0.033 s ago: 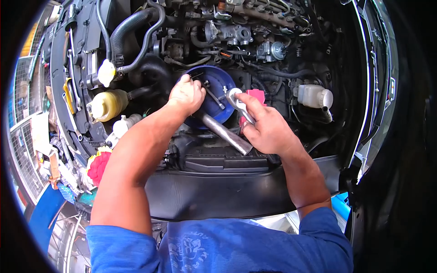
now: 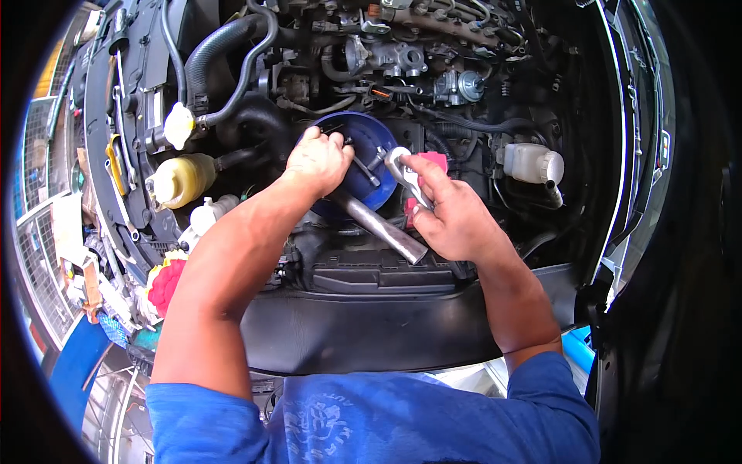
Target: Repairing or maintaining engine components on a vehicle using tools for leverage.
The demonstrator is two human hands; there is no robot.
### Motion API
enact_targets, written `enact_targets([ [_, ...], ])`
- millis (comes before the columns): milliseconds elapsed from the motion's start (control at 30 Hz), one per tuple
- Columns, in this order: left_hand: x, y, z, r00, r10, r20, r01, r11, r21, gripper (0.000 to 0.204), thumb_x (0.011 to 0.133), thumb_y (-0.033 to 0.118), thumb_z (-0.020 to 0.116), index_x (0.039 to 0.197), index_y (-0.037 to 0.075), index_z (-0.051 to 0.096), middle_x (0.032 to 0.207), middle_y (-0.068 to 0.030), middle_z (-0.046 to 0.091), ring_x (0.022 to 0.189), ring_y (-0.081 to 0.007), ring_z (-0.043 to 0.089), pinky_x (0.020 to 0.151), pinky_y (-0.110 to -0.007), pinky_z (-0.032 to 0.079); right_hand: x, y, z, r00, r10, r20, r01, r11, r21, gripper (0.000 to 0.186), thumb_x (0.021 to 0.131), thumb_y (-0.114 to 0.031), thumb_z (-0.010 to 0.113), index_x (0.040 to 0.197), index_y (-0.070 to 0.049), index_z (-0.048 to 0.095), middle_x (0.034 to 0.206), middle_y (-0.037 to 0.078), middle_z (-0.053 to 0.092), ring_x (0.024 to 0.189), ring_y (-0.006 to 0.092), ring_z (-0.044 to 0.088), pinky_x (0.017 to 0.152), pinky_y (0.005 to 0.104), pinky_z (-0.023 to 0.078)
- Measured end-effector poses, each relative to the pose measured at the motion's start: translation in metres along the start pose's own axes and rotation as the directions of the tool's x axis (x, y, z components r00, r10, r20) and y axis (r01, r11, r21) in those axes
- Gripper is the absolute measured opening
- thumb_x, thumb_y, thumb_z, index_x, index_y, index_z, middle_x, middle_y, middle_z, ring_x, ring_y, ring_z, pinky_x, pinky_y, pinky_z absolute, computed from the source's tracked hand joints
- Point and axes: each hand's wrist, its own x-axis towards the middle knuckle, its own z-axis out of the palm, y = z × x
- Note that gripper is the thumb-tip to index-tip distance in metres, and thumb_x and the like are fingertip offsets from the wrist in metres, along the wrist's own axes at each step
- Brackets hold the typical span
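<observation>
My right hand (image 2: 456,216) is wrapped round a silver ratchet wrench (image 2: 397,161), whose head lies over the right side of a blue bowl (image 2: 371,130). Beside that head, over the bowl, is a small metal drive piece (image 2: 376,160). My left hand (image 2: 318,162) has its fingers curled at the bowl's left side; what they grip is hidden. In the bowl, a short metal extension bar (image 2: 365,172) slants away from these fingers. A thick steel tube (image 2: 386,232) leans across the bowl's near edge. Pink-red material (image 2: 434,161) shows behind the ratchet.
The bowl sits in an open engine bay among hoses and metal parts. A yellowed reservoir (image 2: 184,179) stands left, a white capped reservoir (image 2: 533,164) right. Wrenches (image 2: 124,139) lie along the left edge. A black cover (image 2: 386,329) drapes the near edge.
The ratchet has turned slightly in my right hand, and the drive piece by its head now tilts lower. My left hand stays nearly in place.
</observation>
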Motion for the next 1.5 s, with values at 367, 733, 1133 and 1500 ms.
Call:
enact_targets([
  [367,-0.036,0.023,-0.054,0.904,-0.423,0.059,-0.249,-0.635,-0.732,0.023,0.093,-0.003,0.061,0.115,0.003,0.057,0.109,-0.0136,0.068,0.096,-0.0195,0.067,0.084,-0.033,0.057,0.002,-0.015,0.007,0.988,0.152,0.022,-0.110,0.602,0.791,0.068,0.087,0.010,0.048,0.150,-0.005,0.026,0.079,0.001,0.054,0.065,0.0043,0.049,0.054,0.0239,0.039],
  [733,-0.049,0.058,-0.053,0.745,-0.620,-0.246,-0.424,-0.155,-0.892,0.015,0.090,-0.002,0.068,0.103,0.001,0.061,0.100,-0.0080,0.070,0.090,-0.0110,0.064,0.082,-0.026,0.053,0.001,-0.005,0.025,0.976,0.192,0.103,-0.190,0.514,0.837,0.071,0.089,0.007,0.051,0.152,-0.010,0.023,0.080,0.007,0.059,0.063,0.0116,0.058,0.056,0.0265,0.047],
  [1133,-0.046,0.049,-0.090,0.723,-0.039,-0.690,-0.479,0.692,-0.541,0.032,0.071,0.007,0.080,0.098,0.004,0.063,0.097,-0.0133,0.064,0.090,-0.0315,0.064,0.080,-0.040,0.052,-0.013,0.026,-0.029,0.896,0.406,0.179,-0.254,0.138,0.957,0.062,0.089,0.003,0.048,0.148,0.001,0.031,0.096,0.021,0.067,0.064,0.0214,0.067,0.054,0.0319,0.057],
  [1500,-0.051,0.083,-0.046,0.881,0.462,-0.107,-0.460,0.779,-0.425,0.038,0.073,0.015,0.070,0.111,0.014,0.068,0.105,-0.0061,0.065,0.105,-0.0285,0.059,0.091,-0.042,0.046,0.016,0.113,-0.013,0.595,0.799,0.094,-0.150,-0.005,0.989,0.017,0.098,-0.015,0.048,0.106,-0.001,0.053,0.097,0.016,0.065,0.071,0.0193,0.060,0.059,0.0317,0.052],
])
